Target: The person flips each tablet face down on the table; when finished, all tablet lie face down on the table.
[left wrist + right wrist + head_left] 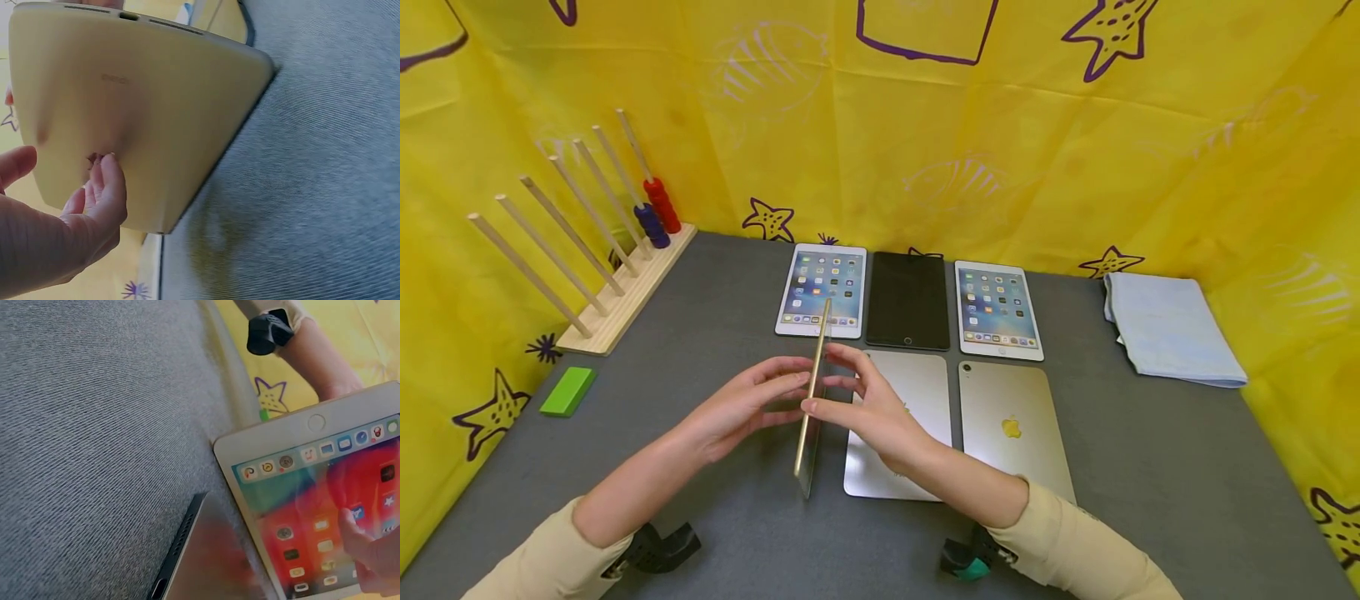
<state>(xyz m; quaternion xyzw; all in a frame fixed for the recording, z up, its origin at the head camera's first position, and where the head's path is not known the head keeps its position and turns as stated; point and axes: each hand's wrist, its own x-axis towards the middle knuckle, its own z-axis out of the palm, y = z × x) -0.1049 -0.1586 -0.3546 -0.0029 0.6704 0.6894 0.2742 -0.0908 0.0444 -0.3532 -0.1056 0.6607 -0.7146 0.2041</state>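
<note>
A gold-backed tablet (815, 375) stands on edge between my hands, its lit screen (331, 506) facing right. My left hand (741, 408) touches the gold back (169, 106) with its fingertips; in the left wrist view its thumb stays apart from the tablet. My right hand (880, 408) has its thumb at the tablet's upper edge and its fingers on the screen side, holding it. Two more tablets lie back-up to the right, a silver one (936, 392) partly under my right hand and another silver-gold one (1000, 396) partly covered by my right forearm.
Behind lie a white tablet (786, 292), a dark-screened tablet (906, 300) and another white tablet (1000, 304). A folded blue cloth (1172, 325) is at the right. At the left are a wooden peg board (606, 321) with beads and a green block (567, 392). Yellow fabric hangs around the table.
</note>
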